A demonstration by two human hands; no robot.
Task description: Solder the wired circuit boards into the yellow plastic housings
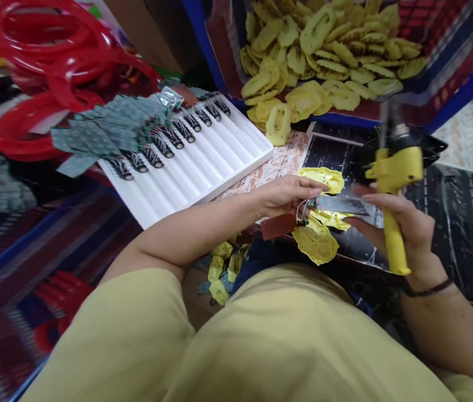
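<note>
My left hand (294, 193) pinches a small circuit board (310, 204) with thin wires. A brown-red flat plate (279, 225) hangs from the wires, and a thin grey plate (343, 205) extends to the right. Underneath are yellow plastic shells: one shell (323, 178) just beyond my fingers, another shell (317, 241) near the table edge. My right hand (408, 220) is closed around the handle of a yellow pistol-grip tool (399, 170), whose metal end is blurred and points away. Its thumb and forefinger reach toward the grey plate; whether they touch it I cannot tell.
A white ribbed tray (207, 178) at left holds wired black parts and grey-green sheets (111, 128). Red plastic rings (52, 67) lie behind it. Yellow shells fill a blue-framed crate (337, 118) at the back. Black panels (458, 223) cover the right side. More shells (220, 268) lie below.
</note>
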